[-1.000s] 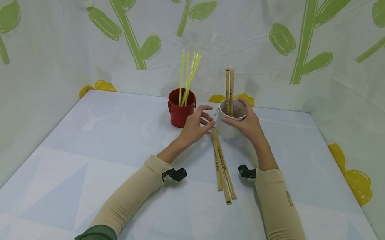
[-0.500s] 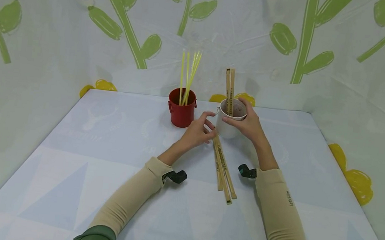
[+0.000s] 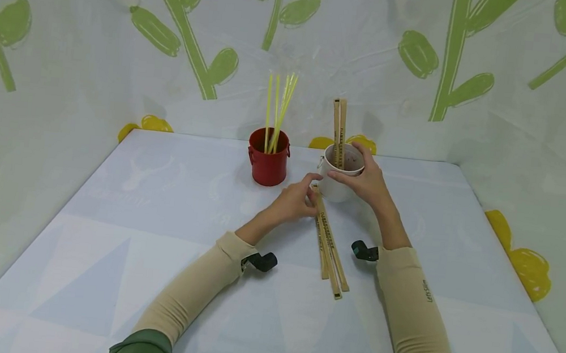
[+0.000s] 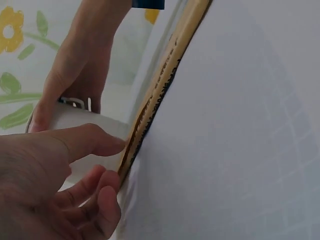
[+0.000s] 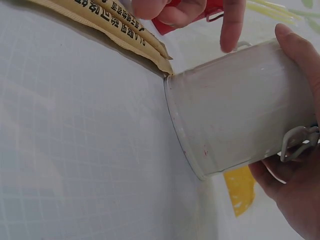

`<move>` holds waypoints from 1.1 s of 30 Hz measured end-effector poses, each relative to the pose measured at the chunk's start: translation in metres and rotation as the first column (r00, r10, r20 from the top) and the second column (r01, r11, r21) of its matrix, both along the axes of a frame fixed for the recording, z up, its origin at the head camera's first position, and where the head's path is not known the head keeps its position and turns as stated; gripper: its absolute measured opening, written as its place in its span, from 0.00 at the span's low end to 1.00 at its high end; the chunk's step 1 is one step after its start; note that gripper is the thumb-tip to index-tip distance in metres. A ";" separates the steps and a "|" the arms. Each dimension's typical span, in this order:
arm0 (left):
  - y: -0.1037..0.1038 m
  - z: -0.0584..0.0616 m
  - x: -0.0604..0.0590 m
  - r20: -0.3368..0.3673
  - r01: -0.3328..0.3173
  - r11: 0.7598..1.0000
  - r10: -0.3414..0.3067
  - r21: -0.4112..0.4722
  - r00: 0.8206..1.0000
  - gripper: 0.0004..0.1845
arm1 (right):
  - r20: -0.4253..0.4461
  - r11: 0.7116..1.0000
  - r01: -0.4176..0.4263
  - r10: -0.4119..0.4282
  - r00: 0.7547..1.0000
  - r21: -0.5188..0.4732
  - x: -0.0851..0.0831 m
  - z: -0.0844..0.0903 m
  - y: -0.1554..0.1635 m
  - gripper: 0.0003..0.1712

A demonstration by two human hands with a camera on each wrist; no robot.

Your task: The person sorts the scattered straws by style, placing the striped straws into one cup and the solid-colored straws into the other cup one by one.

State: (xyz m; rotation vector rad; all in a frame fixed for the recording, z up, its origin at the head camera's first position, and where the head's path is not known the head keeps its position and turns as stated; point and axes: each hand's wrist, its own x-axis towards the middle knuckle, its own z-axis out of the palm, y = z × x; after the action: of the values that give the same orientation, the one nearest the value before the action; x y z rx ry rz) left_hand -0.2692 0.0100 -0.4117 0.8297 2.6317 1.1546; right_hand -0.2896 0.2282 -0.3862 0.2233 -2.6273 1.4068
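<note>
My right hand [image 3: 371, 185] grips the rim of a small white bucket [image 3: 332, 187] standing upright at the back of the table, thumb on the near side. Two paper-wrapped straws [image 3: 339, 128] stand in that bucket. In front of it, a bundle of several paper-wrapped straws [image 3: 329, 243] lies lengthwise on the table. My left hand [image 3: 292, 202] is at the bundle's far end, close to the bucket, its fingers loosely bent. In the left wrist view, the thumb [image 4: 102, 142] tip overlaps the edge of a straw wrapper [image 4: 157, 95]; nothing is clasped.
Left of the white bucket stands a red bucket [image 3: 268, 169] with several thin yellow sticks [image 3: 280, 108] upright in it. A white wall with printed green leaves [image 3: 301, 10] rises behind the table [image 3: 156, 215]. A black wrist camera [image 3: 263, 261] sits at the left cuff.
My left hand has drawn slightly toward me and right, from beside the white bucket down to the straws' far end. The right hand keeps its grip on the bucket.
</note>
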 end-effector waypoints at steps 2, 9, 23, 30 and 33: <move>0.000 0.000 0.002 0.008 -0.003 1.000 0.003 -0.008 1.000 0.41 | 0.005 1.000 0.000 0.000 1.000 0.003 0.000 0.000 -0.001 0.59; 0.003 -0.001 0.005 0.003 -0.007 0.999 0.007 -0.034 1.000 0.40 | 0.009 1.000 0.012 -0.013 1.000 0.015 -0.001 -0.001 -0.001 0.59; -0.001 0.008 0.008 0.055 -0.041 0.984 0.051 -0.175 0.997 0.36 | 0.013 1.000 0.017 -0.017 1.000 0.027 -0.005 -0.003 0.000 0.60; -0.005 0.012 0.007 0.085 -0.045 0.980 0.063 -0.194 0.994 0.37 | 0.016 1.000 0.014 -0.014 1.000 0.017 -0.004 -0.002 0.000 0.60; -0.007 0.015 0.006 0.138 -0.053 0.980 0.081 -0.194 0.987 0.38 | 0.019 1.000 0.013 -0.014 1.000 0.016 -0.004 -0.002 0.000 0.60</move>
State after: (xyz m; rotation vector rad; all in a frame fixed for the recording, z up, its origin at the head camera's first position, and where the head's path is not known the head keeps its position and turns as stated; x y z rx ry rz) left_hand -0.2631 0.0032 -0.3971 0.6016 2.6146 0.9214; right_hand -0.2937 0.2282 -0.3881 0.1946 -2.6507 1.3918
